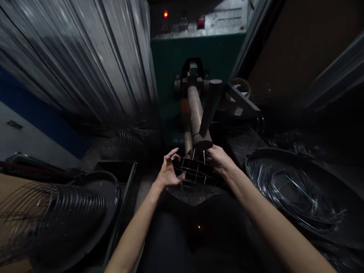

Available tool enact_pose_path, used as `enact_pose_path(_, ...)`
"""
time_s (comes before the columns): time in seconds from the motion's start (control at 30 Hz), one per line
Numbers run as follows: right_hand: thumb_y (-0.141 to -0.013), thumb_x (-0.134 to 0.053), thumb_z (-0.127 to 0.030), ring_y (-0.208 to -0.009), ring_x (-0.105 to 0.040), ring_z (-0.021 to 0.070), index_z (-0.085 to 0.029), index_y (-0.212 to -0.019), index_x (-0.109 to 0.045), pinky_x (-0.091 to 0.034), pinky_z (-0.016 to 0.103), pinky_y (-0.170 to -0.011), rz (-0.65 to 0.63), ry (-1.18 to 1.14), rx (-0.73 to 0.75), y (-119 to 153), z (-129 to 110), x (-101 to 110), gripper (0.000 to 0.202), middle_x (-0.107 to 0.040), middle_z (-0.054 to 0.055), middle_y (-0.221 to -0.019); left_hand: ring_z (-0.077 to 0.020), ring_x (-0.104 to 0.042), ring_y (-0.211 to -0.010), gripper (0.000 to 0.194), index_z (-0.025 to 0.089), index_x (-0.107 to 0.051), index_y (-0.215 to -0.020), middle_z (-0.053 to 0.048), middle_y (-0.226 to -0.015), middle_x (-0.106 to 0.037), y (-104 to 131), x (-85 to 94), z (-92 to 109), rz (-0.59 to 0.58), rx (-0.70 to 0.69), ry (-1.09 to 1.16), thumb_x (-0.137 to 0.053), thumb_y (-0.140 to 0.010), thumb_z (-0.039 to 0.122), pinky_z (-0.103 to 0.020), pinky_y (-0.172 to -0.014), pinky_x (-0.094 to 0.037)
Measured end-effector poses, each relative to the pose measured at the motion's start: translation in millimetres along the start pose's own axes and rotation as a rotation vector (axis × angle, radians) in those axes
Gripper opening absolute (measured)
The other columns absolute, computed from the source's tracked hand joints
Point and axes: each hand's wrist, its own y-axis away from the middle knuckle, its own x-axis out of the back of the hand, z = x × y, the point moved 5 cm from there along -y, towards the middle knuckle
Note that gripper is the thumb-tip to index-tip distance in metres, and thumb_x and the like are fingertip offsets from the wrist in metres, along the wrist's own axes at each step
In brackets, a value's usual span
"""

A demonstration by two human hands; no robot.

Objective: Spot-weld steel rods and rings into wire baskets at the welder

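A wire grid (193, 175) of thin metal rods lies under the end of the machine's thick metal arm (196, 110). At the grid's left side is my left hand (170, 170), its fingers and thumb spread apart and curved, with nothing gripped between them. My right hand (217, 158) is at the right side, beside the arm's round end; its fingers are bent around something near the grid's edge that I cannot make out. Two short bright rods stick down below the arm's end, and a small red glow shows on the grid between my hands.
A green machine body (224, 53) with a red light and a switch stands ahead. On the left, a black basin (113, 182) bears stacked wire rings (76, 203). Another dark basin (341, 182) at right holds loose wire pieces (295, 193). A handle-like cylinder (211, 106) rises beside the arm.
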Motion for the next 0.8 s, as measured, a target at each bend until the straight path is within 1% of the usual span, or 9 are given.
enact_pose_path(0.1,-0.049,-0.082,-0.034,-0.038,-0.031,0.0026,-0.018,-0.061,-0.046,-0.02,0.014,-0.032,-0.031,0.008,0.005,2.7,0.5,-2.1,0.041,-0.038,-0.008,-0.046,-0.0175,-0.051,-0.087,0.089,0.022,-0.013,-0.134,-0.001,-0.09,-0.046,1.3,3.3,-2.4,0.038,-0.014,0.02,-0.065,-0.062,0.018,-0.043,-0.09,-0.041)
enact_pose_path(0.2,-0.045,-0.081,-0.03,-0.038,-0.031,0.0026,-0.018,-0.062,-0.046,-0.017,0.014,-0.032,-0.034,0.023,0.031,1.3,2.2,-6.5,0.04,-0.039,-0.007,-0.047,-0.0166,-0.051,-0.083,0.088,0.023,-0.012,-0.133,0.001,-0.086,-0.044,1.6,7.0,-3.3,0.071,-0.02,0.059,-0.064,-0.062,0.019,-0.042,-0.087,-0.041)
enact_pose_path(0.33,-0.046,-0.076,-0.027,-0.039,-0.033,0.0037,-0.019,-0.063,-0.046,-0.021,0.014,-0.033,-0.037,0.026,0.059,-3.6,6.8,-11.1,0.036,-0.041,-0.007,-0.045,-0.017,-0.051,-0.081,0.085,0.022,-0.016,-0.131,-0.001,-0.088,-0.044,2.1,11.7,-3.5,0.09,0.004,0.081,-0.065,-0.062,0.022,-0.039,-0.081,-0.043)
enact_pose_path(0.43,-0.048,-0.072,-0.025,-0.039,-0.036,0.0051,-0.02,-0.064,-0.045,-0.025,0.015,-0.034,-0.054,0.043,0.073,-8.0,10.2,-12.8,0.032,-0.044,-0.006,-0.046,-0.0186,-0.051,-0.082,0.081,0.021,-0.023,-0.129,-0.002,-0.089,-0.044,2.4,14.7,-5.5,0.102,0.043,0.064,-0.069,-0.062,0.025,-0.04,-0.081,-0.043)
enact_pose_path(0.53,-0.049,-0.071,-0.024,-0.039,-0.036,0.005,-0.021,-0.062,-0.042,-0.025,0.015,-0.033,-0.063,0.05,0.084,-12.2,12.0,-13.8,0.032,-0.042,-0.007,-0.045,-0.0197,-0.051,-0.084,0.078,0.022,-0.028,-0.126,-0.003,-0.089,-0.045,1.8,15.3,-9.2,0.098,0.076,0.065,-0.071,-0.062,0.026,-0.041,-0.082,-0.043)
enact_pose_path(0.7,-0.05,-0.072,-0.025,-0.037,-0.033,0.004,-0.021,-0.063,-0.04,-0.024,0.016,-0.033,-0.082,0.038,0.08,-17.3,13.3,-16.7,0.035,-0.04,-0.009,-0.045,-0.0189,-0.052,-0.083,0.076,0.022,-0.031,-0.125,-0.002,-0.088,-0.046,0.4,16.2,-13.5,0.117,0.065,0.084,-0.072,-0.062,0.027,-0.041,-0.081,-0.044)
enact_pose_path(0.8,-0.049,-0.074,-0.026,-0.039,-0.037,0.0046,-0.021,-0.065,-0.043,-0.028,0.016,-0.035,-0.082,0.021,0.082,-16.3,13.4,-17.1,0.035,-0.045,-0.007,-0.048,-0.0185,-0.052,-0.083,0.074,0.021,-0.033,-0.124,-0.002,-0.089,-0.045,1.8,16.2,-15.1,0.112,0.053,0.073,-0.072,-0.062,0.029,-0.04,-0.081,-0.044)
